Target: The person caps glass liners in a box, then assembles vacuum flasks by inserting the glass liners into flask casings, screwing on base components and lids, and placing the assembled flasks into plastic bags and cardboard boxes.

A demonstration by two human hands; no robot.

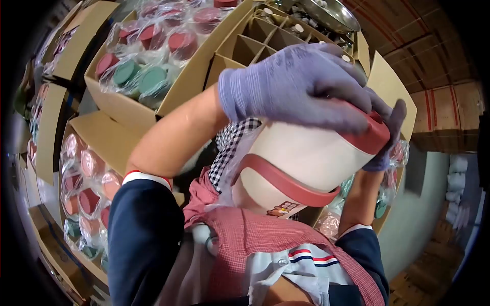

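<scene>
"Nearest thing?"
"Checked apron [240, 232]. Then the white container [306, 153], tilted, before the chest."
"Grip?"
"Left hand [309, 84] curled over its red lid [371, 136]; right hand [395, 125] wrapped round the lid's right side. Both pressing on it."
"Beyond?"
"Open carton [120, 106] on the left, plastic-wrapped red and green lidded pieces [153, 80] inside; divided carton [246, 49] past the hands; metal bowl [348, 19]; stacked boxes [434, 113], far right."

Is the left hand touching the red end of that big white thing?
Touching. The head view shows the left hand lying over the red end, its thumb right against it.
</scene>
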